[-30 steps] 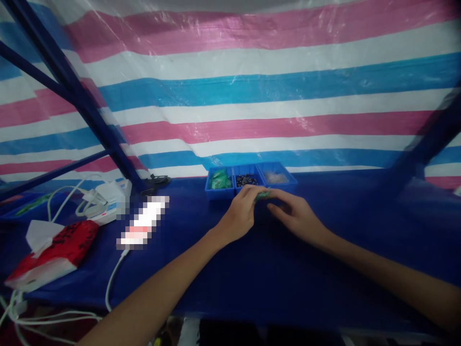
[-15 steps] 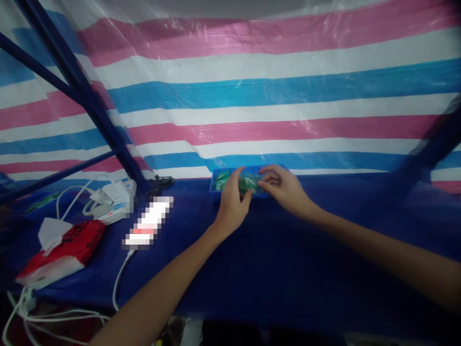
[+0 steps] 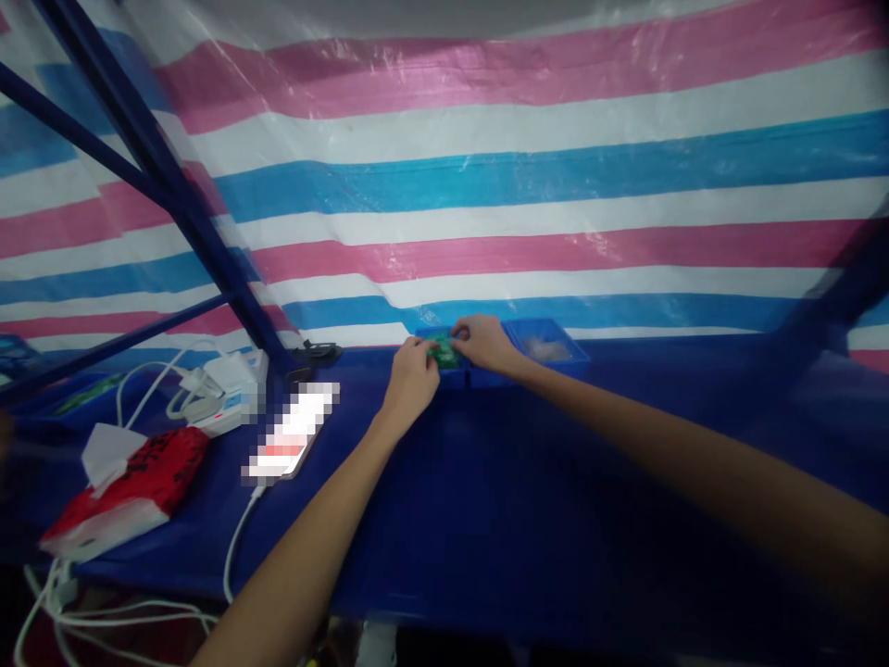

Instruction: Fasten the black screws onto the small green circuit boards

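Observation:
Two blue plastic bins stand side by side at the back of the blue table. The left blue bin (image 3: 431, 332) has green packets (image 3: 444, 349) in it, partly hidden by my fingers. My left hand (image 3: 414, 372) is at that bin's front left, fingers curled and closed at the edge of a green packet. From the right, my right hand (image 3: 484, 343) reaches over the bin, its thumb and fingertips pinched against the green material. Small clear pieces or bags lie in the right blue bin (image 3: 573, 350), just beyond my right wrist.
On the left lie a phone (image 3: 295, 431) with a white cable, a red tissue pack (image 3: 156, 477) and a white power strip (image 3: 240, 394). Dark blue frame bars (image 3: 187, 218) rise behind them. A striped plastic sheet (image 3: 520, 195) hangs along the back.
Both hands have shifted left and closed in, from holding a see-through greenish packet above the bins to the green packets in the left bin. The right bin is now uncovered.

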`<move>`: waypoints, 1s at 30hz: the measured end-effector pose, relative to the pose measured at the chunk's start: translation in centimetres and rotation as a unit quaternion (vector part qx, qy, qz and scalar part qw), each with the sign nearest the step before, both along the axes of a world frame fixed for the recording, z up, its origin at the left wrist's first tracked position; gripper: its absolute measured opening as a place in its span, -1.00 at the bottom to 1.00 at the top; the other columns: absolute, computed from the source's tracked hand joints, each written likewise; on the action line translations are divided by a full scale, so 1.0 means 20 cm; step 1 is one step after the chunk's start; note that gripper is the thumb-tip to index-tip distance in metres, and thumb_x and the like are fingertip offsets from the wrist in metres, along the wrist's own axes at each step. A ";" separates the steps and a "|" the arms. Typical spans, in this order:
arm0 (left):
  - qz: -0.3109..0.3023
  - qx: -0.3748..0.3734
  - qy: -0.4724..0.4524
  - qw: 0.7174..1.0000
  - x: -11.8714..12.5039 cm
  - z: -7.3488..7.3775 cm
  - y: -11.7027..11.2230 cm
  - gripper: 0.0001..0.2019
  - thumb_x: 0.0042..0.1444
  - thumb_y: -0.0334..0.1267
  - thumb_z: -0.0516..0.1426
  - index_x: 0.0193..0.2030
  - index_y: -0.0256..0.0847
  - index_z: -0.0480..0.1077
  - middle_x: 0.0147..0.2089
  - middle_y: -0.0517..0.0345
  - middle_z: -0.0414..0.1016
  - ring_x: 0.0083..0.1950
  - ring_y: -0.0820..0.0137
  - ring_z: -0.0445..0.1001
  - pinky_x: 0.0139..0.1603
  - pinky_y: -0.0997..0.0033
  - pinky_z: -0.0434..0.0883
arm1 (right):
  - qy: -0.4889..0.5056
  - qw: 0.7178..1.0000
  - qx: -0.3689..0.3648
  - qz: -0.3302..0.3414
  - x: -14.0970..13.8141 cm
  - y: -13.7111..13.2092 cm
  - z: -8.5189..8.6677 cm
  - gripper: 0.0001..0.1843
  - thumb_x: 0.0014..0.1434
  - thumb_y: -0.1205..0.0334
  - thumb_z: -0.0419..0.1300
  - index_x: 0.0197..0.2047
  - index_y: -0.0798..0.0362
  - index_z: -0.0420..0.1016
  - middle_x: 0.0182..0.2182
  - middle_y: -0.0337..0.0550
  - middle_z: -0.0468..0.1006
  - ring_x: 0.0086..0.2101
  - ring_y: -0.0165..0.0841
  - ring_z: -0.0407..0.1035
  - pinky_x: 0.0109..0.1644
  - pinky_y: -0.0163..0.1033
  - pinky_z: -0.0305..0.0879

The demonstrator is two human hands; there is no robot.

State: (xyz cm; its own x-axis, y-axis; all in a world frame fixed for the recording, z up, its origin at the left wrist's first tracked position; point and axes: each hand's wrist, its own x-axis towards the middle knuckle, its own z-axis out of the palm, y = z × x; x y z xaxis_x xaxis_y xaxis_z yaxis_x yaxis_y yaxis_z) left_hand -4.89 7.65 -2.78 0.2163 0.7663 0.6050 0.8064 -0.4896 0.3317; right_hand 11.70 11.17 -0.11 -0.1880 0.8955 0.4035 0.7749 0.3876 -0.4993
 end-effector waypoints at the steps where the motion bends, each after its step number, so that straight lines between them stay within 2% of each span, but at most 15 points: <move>1: 0.004 -0.009 0.009 1.000 0.00 0.00 0.00 -0.71 0.18 -0.56 0.04 -0.07 -0.36 0.53 -0.07 -0.08 0.50 0.00 0.22 0.50 0.16 0.18 0.41 | -0.008 1.000 0.001 -0.007 -0.01 0.00 -0.01 -0.82 0.12 0.35 0.23 -0.19 0.10 0.62 -0.27 -0.06 0.65 -0.25 -0.25 0.48 -0.16 -0.22 0.33; 6: 0.031 -0.021 0.016 0.999 -0.01 0.00 0.00 -0.78 0.25 -0.42 0.07 -0.09 -0.34 0.54 -0.07 -0.09 0.52 -0.02 0.21 0.50 0.14 0.19 0.39 | -0.040 0.999 0.021 -0.016 -0.04 -0.01 -0.04 -0.84 0.12 0.29 0.26 -0.20 0.06 0.62 -0.22 -0.02 0.58 -0.16 -0.19 0.41 -0.09 -0.17 0.32; 11: 0.055 -0.030 0.004 0.998 -0.01 0.03 -0.03 -0.74 0.23 -0.40 0.09 0.01 -0.28 0.50 -0.05 -0.05 0.48 0.02 0.19 0.47 0.14 0.16 0.40 | -0.055 0.996 0.070 -0.006 0.01 -0.11 -0.01 -0.78 0.29 0.24 0.13 -0.08 0.09 0.56 -0.17 0.03 0.50 -0.07 -0.16 0.33 0.04 -0.08 0.28; 14: 0.065 -0.007 0.016 0.998 0.01 0.10 -0.09 -0.73 0.26 -0.35 0.08 0.06 -0.23 0.47 0.02 -0.06 0.44 0.06 0.15 0.45 0.14 0.11 0.41 | -0.085 0.982 0.165 0.043 0.12 -0.29 -0.01 -0.75 0.34 0.27 0.06 -0.03 0.12 0.52 -0.12 0.06 0.46 -0.05 -0.14 0.30 0.08 -0.02 0.27; 16: 0.069 0.001 0.036 0.997 0.04 0.17 -0.16 -0.73 0.28 -0.32 0.08 0.08 -0.20 0.45 0.07 -0.08 0.40 0.09 0.12 0.43 0.11 0.09 0.42 | -0.122 0.970 0.196 0.077 0.23 -0.44 -0.03 -0.76 0.36 0.28 0.04 -0.06 0.13 0.52 -0.14 0.07 0.45 -0.08 -0.13 0.30 0.06 0.01 0.29; 18: 0.062 -0.013 0.067 0.996 0.08 0.22 -0.27 -0.72 0.29 -0.28 0.07 0.11 -0.18 0.43 0.09 -0.08 0.38 0.09 0.10 0.43 0.07 0.08 0.45 | -0.158 0.966 0.171 0.110 0.35 -0.61 -0.07 -0.76 0.35 0.30 0.04 -0.05 0.15 0.51 -0.14 0.08 0.44 -0.11 -0.14 0.33 0.01 0.00 0.35; 20: 0.036 -0.036 0.112 0.992 0.10 0.24 -0.41 -0.69 0.31 -0.25 0.07 0.15 -0.17 0.40 0.09 -0.08 0.39 0.11 0.08 0.42 0.05 0.07 0.46 | -0.187 0.967 0.117 0.130 0.48 -0.78 -0.13 -0.74 0.35 0.30 0.05 0.01 0.12 0.49 -0.11 0.08 0.45 -0.10 -0.13 0.36 -0.03 0.00 0.40; 22: 0.017 -0.063 0.134 0.989 0.10 0.19 -0.57 -0.68 0.34 -0.22 0.05 0.19 -0.12 0.37 0.10 -0.04 0.40 0.11 0.08 0.43 0.06 0.04 0.46 | -0.189 0.971 0.070 0.128 0.59 -0.94 -0.20 -0.74 0.36 0.26 0.06 0.05 0.03 0.48 -0.05 0.05 0.45 -0.08 -0.15 0.39 -0.01 0.00 0.44; 25: 0.016 -0.111 0.097 0.989 0.06 0.04 -0.77 -0.66 0.38 -0.16 0.00 0.22 -0.08 0.34 0.17 -0.01 0.37 0.15 0.13 0.43 0.09 0.06 0.48 | -0.175 0.979 0.074 0.067 0.71 -1.15 -0.32 -0.68 0.40 0.18 0.04 0.15 -0.05 0.44 0.09 0.02 0.43 0.04 -0.13 0.38 0.14 0.08 0.37; 28: 0.037 -0.142 0.052 0.988 0.00 -0.11 -0.89 -0.66 0.40 -0.14 -0.04 0.19 -0.12 0.37 0.24 -0.04 0.33 0.23 0.13 0.39 0.21 0.02 0.43 | -0.156 0.983 0.091 -0.015 0.76 -1.27 -0.39 -0.65 0.39 0.07 0.05 0.17 -0.06 0.43 0.11 0.02 0.43 0.06 -0.10 0.38 0.13 0.10 0.39; 30: 0.044 -0.145 0.045 0.987 -0.02 -0.15 -0.93 -0.65 0.40 -0.12 -0.04 0.23 -0.09 0.36 0.27 -0.04 0.31 0.25 0.12 0.38 0.21 0.00 0.42 | -0.141 0.983 0.097 -0.066 0.77 -1.29 -0.41 -0.62 0.39 0.02 0.04 0.15 -0.04 0.44 0.07 0.03 0.47 0.03 -0.09 0.41 0.10 0.11 0.41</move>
